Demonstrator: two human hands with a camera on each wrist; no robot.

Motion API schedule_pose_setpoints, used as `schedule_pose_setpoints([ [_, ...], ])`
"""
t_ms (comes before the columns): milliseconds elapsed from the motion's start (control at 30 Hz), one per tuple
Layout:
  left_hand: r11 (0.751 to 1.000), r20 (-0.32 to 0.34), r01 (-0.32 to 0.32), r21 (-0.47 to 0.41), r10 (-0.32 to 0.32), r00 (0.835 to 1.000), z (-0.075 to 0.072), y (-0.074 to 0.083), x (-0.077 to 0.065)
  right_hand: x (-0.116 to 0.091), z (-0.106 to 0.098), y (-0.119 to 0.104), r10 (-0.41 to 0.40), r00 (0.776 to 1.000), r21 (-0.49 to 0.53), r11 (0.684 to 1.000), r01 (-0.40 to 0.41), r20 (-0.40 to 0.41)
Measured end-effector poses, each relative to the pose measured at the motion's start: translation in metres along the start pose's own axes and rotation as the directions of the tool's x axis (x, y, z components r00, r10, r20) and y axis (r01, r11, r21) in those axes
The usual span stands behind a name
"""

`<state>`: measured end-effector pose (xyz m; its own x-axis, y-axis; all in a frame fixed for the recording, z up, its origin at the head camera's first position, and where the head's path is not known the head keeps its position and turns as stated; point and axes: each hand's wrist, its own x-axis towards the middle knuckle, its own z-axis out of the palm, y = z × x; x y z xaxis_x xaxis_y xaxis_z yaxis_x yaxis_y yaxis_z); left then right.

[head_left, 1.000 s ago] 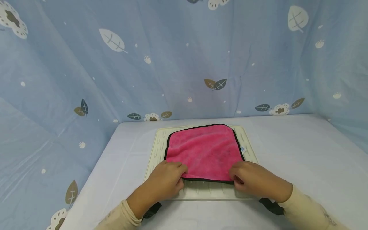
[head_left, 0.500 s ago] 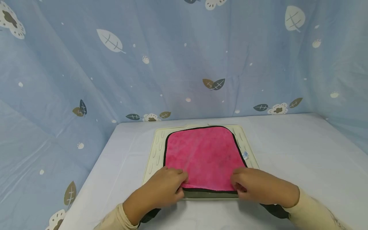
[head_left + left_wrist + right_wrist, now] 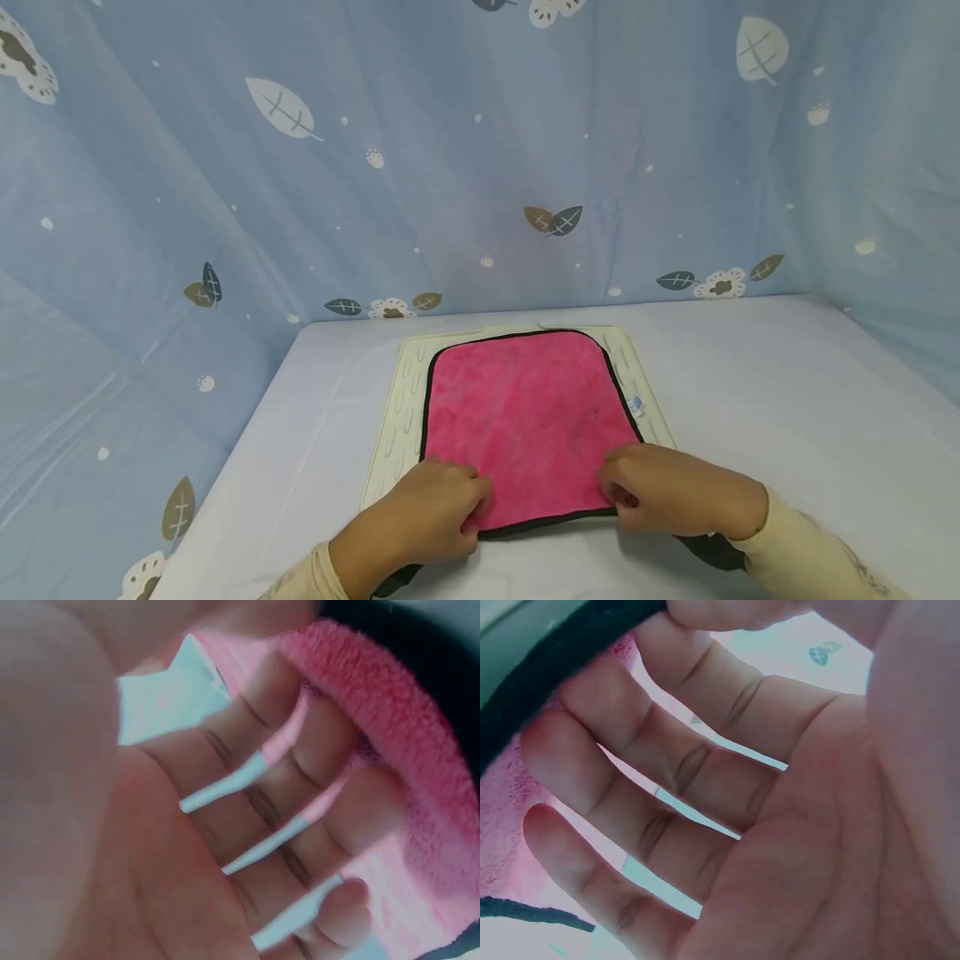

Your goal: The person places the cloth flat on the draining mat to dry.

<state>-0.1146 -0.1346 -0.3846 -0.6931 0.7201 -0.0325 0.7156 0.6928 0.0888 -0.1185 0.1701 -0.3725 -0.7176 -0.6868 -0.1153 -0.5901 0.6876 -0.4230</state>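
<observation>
A pink plush cloth (image 3: 525,417) with black edging lies spread over a cream, ridged board (image 3: 390,425). My left hand (image 3: 431,508) pinches the cloth's near left corner, and my right hand (image 3: 660,490) pinches its near right corner. In the left wrist view, the thumb and fingers (image 3: 322,742) meet the fuzzy pink edge. The right wrist view has the black edging held between thumb and forefinger, with the other fingers (image 3: 600,697) behind the cloth. The near edge of the cloth hangs over the board's front edge, hiding it between the hands.
The board rests on a white-covered table (image 3: 765,400). Behind and to the left hangs a blue curtain (image 3: 480,150) printed with leaves and flowers. A small blue-and-white tag (image 3: 636,406) sticks out at the cloth's right edge.
Both hands have drawn the near edge of the cloth toward the person, the left hand further at the end. The cloth's wrinkles have flattened, and its near edge now covers the board's front edge.
</observation>
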Motion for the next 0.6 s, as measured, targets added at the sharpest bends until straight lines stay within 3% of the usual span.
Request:
schedule_pose_setpoints([
  [167,0.998,-0.022,-0.03,-0.051,0.029,0.999,0.0,0.002,0.001,0.001,0.003,0.0,-0.015,1.0,-0.006,1.0,0.015,0.004],
  [300,0.998,-0.013,-0.011,-0.064,0.01,1.0,-0.001,-0.002,0.005,0.003,0.001,0.0,-0.012,1.0,0.0,1.0,0.012,0.002],
  [467,0.994,-0.052,0.099,-0.048,-0.102,0.993,-0.003,-0.018,0.008,0.005,-0.002,0.001,0.02,0.995,-0.075,0.997,-0.028,-0.099],
  [600,0.969,-0.124,0.23,-0.09,-0.24,0.963,-0.005,-0.044,0.009,0.008,-0.001,0.009,0.036,0.959,-0.199,0.975,-0.095,-0.28],
])
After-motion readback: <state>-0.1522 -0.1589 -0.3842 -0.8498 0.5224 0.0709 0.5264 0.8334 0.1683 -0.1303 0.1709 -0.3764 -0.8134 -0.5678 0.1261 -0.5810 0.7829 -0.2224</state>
